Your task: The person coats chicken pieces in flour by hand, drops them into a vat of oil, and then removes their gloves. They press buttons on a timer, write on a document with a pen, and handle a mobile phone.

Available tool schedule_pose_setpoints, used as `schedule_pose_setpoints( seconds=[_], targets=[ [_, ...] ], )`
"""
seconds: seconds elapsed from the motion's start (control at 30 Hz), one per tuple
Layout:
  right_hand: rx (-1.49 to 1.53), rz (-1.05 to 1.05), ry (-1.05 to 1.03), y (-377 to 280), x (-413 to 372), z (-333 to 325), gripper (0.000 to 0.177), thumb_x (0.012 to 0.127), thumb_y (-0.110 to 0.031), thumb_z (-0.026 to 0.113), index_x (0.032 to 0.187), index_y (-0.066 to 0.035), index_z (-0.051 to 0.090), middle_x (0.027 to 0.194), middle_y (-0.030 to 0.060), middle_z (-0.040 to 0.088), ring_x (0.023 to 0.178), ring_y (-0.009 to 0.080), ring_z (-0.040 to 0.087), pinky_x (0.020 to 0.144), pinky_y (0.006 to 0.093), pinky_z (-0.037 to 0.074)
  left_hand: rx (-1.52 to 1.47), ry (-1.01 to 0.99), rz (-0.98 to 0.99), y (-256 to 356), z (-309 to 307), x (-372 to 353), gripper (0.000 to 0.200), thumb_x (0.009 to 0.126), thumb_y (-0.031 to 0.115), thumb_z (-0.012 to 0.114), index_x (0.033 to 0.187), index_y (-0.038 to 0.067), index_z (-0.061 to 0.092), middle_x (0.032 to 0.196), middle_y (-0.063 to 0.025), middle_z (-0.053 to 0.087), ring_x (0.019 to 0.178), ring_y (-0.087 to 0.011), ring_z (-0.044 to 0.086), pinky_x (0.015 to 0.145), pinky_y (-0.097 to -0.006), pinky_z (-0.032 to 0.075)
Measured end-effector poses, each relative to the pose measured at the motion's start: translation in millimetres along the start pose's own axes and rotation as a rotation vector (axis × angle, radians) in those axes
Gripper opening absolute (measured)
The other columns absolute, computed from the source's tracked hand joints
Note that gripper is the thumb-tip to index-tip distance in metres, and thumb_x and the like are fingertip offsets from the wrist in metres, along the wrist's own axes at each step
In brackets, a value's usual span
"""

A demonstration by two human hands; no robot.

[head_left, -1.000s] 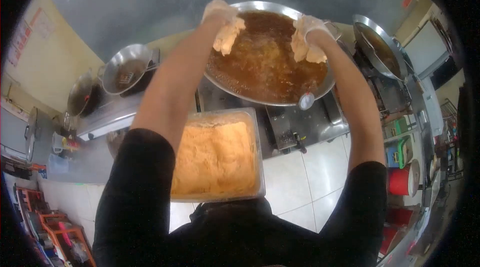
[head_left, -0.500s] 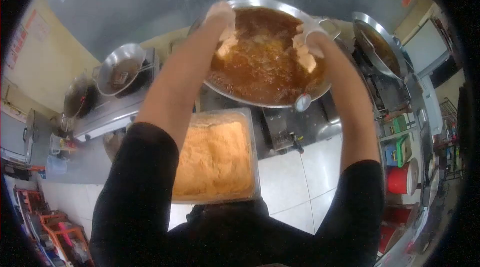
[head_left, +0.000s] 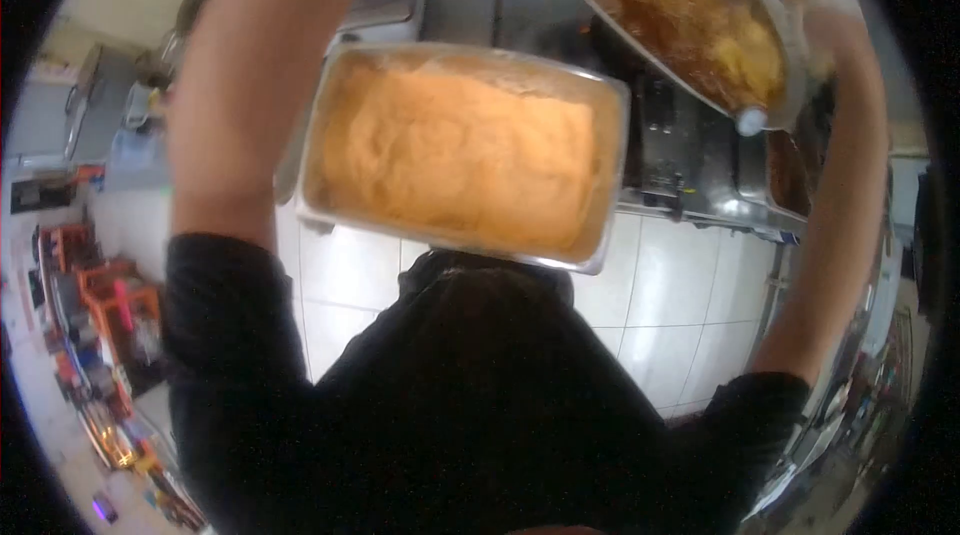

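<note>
A wide metal pan (head_left: pixel 612 23) of bubbling brown oil (head_left: pixel 655 20) is partly visible at the upper right, with pale yellow foam over much of it. A round dial thermometer (head_left: pixel 751 121) sits at its near rim. My right hand (head_left: pixel 822 10), in what looks like a thin clear glove, is beside the pan's right rim, its fingers smeared by motion. My left forearm runs up past the top edge, so that hand is out of sight. Between my arms stands a rectangular metal tray (head_left: pixel 618 145) of orange-tinted breading flour (head_left: pixel 465 160), its surface lumpy.
A steel stove counter (head_left: pixel 700 170) runs under and beside the pan. White floor tiles (head_left: pixel 670 295) show below the tray. At far left are orange stools (head_left: pixel 110 285) and a cluttered stack of items. A light blue container (head_left: pixel 135 150) stands at the left.
The view has swung down and left, so the pan now lies upper right and the tray shows fully. My hands, earlier holding coated pieces over the oil, have spread apart; the oil foams paler.
</note>
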State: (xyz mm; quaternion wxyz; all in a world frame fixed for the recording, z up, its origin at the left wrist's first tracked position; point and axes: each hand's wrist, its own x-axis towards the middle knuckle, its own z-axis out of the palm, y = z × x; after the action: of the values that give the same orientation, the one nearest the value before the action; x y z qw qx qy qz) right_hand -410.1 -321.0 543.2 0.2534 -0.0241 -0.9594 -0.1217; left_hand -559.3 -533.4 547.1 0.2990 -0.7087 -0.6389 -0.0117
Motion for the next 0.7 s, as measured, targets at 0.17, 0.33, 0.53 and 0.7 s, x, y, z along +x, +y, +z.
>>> schedule_pose_setpoints(
  seconds=[0.17,0.33,0.53,0.7],
  targets=[
    [0.606,0.289,-0.848,-128.2,-66.6,81.7,0.057,0.101,-0.043,0.059,0.145,-0.007,0.056,0.144,0.0193,0.060,0.135,0.0385,0.055,0.114,0.0463,0.043,-0.594,-0.407,-0.744,58.1,88.3,-176.0,0.046,0.098,0.034,0.068,0.134,0.007,0.061,0.131,-0.0149,0.067,0.123,-0.0262,0.061,0.105,-0.0389,0.049],
    [0.316,0.180,-1.268,-183.4,-174.2,216.6,0.036,0.095,-0.026,0.068,0.119,0.000,0.069,0.125,0.0242,0.069,0.119,0.0387,0.066,0.100,0.0460,0.054,-0.737,-0.707,-1.019,85.0,210.5,-303.5,0.070,0.099,0.039,0.066,0.155,0.006,0.041,0.140,-0.0194,0.062,0.130,-0.0349,0.057,0.110,-0.0407,0.046],
    [0.284,0.423,-1.251,-208.1,-180.0,202.7,0.027,0.089,0.000,0.062,0.114,-0.003,0.073,0.119,0.0233,0.071,0.112,0.0381,0.070,0.094,0.0439,0.058,-0.527,-0.750,-1.163,86.9,261.5,-316.2,0.080,0.094,0.045,0.070,0.157,0.006,0.037,0.143,-0.0198,0.060,0.129,-0.0365,0.058,0.110,-0.0386,0.047],
    [0.311,0.508,-1.206,-216.1,-198.3,236.7,0.026,0.090,-0.008,0.063,0.112,-0.002,0.074,0.119,0.0254,0.071,0.114,0.0369,0.070,0.094,0.0435,0.057,-1.230,-0.023,-0.991,101.0,352.7,-372.2,0.071,0.095,0.055,0.061,0.151,0.012,0.050,0.145,-0.0149,0.060,0.131,-0.0320,0.058,0.110,-0.0377,0.048]
  ],
)
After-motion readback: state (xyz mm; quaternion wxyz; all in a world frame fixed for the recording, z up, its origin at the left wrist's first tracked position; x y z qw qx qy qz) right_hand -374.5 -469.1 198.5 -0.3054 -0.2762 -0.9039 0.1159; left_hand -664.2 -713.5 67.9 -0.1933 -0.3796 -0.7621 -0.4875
